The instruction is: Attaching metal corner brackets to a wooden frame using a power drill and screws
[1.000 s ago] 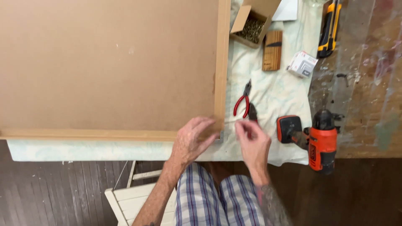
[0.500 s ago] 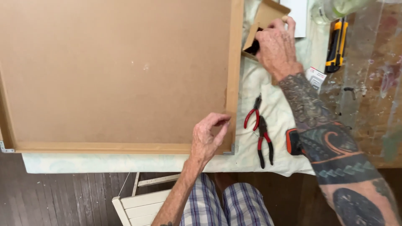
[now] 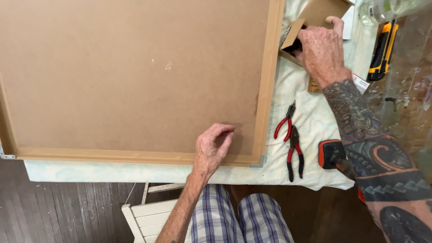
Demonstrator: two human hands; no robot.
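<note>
Left hand: the left hand (image 3: 211, 150) rests on the large brown hardboard panel in its pale wooden frame (image 3: 135, 72), near the lower right corner, fingers loosely curled, gripping nothing.
Right hand: the right hand (image 3: 320, 49) reaches into the small open brown cardboard box (image 3: 315, 13) just beside the frame's right edge; fingertips hidden inside, so I cannot tell what they hold.
Nearby: two red-handled pliers (image 3: 290, 137) lie on the pale cloth (image 3: 310, 112); a yellow and black utility knife (image 3: 382, 49) lies farther right.
</note>
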